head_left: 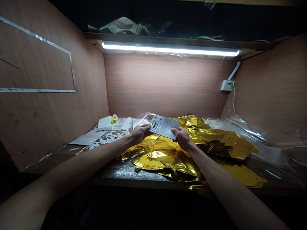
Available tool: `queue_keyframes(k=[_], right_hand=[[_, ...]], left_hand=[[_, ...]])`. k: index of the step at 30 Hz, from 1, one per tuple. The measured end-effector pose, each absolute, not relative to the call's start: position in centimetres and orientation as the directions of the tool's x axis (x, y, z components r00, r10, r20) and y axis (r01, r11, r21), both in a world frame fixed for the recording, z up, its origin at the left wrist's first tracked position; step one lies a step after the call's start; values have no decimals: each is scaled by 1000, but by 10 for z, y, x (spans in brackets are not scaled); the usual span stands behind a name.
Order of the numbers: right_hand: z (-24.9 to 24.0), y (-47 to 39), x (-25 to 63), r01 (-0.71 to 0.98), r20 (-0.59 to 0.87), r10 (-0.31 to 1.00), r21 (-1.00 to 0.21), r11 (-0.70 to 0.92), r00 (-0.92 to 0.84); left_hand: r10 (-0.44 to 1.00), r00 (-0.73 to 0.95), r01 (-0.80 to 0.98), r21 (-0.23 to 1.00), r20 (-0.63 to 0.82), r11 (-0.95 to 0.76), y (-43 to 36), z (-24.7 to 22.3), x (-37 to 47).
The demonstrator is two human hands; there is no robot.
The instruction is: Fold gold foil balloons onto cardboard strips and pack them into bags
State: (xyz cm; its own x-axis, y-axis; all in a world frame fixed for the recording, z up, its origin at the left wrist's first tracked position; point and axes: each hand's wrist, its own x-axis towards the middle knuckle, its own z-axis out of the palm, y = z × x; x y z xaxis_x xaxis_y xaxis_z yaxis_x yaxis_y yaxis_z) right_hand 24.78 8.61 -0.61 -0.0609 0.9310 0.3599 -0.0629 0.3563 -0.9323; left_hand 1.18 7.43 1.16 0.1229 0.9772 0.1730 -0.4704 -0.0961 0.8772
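The person's left hand (141, 133) and right hand (183, 138) hold a printed card (163, 126) above gold foil (159, 153); white strips (110, 137) lie at left.

Pale grey card (165, 126) printed in black with a small yellow mark, foil (163, 156) coloured gold and streaked by dark creases, far wall (165, 84) toned pinkish brown with fine horizontal grain, left wall (48, 68) striped by silvery tape (57, 90).
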Motion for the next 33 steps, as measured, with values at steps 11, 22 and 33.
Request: queue_keyframes(k=[11, 22, 33], right_hand=[[4, 72, 249, -312, 259, 938, -933, 181, -231], [8, 64, 247, -292, 265, 933, -937, 190, -245], [2, 70, 247, -310, 304, 918, -925, 220, -256]], left_hand=[[950, 235, -462, 884, 203, -75, 68, 16, 11], [851, 362, -384, 893, 380, -236, 63, 15, 8], [821, 371, -386, 876, 434, -289, 53, 22, 13]])
